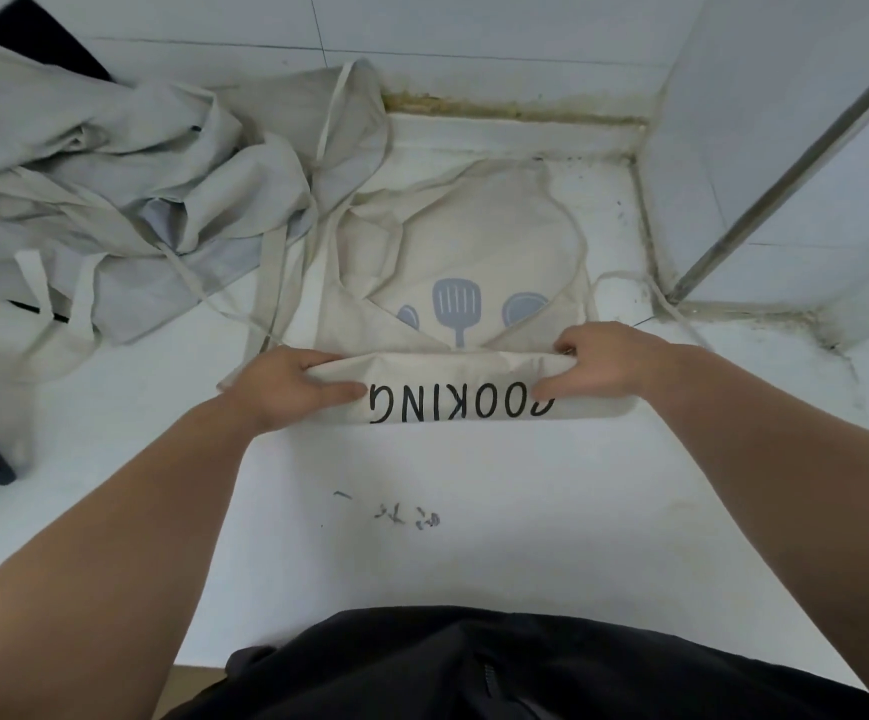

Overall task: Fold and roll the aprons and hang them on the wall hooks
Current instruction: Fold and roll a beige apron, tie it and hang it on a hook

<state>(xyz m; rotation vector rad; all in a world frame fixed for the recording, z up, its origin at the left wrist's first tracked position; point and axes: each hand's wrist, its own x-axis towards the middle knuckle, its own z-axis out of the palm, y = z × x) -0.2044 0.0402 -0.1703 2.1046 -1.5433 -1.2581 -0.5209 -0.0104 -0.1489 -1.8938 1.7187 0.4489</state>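
The left hand (pixel 292 384) and right hand (pixel 603 366) each close their grip on one end of the roll (pixel 448 368). Its long axis runs left to right on the table (pixel 474 485). The flat part of the apron (pixel 474 236) lies beyond both hands, equally near to each.

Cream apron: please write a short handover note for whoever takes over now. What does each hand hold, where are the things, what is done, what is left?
The left hand grips the left end of the rolled part of the cream apron.
The right hand grips the right end of the same roll.
The cream apron lies on the white counter, sides folded in and near end rolled up to the "COOKING" print.
The grey aprons lie crumpled at the left, unfolded.
Left to do: finish this roll, fold and roll the grey ones, hang all. No hooks are in view.
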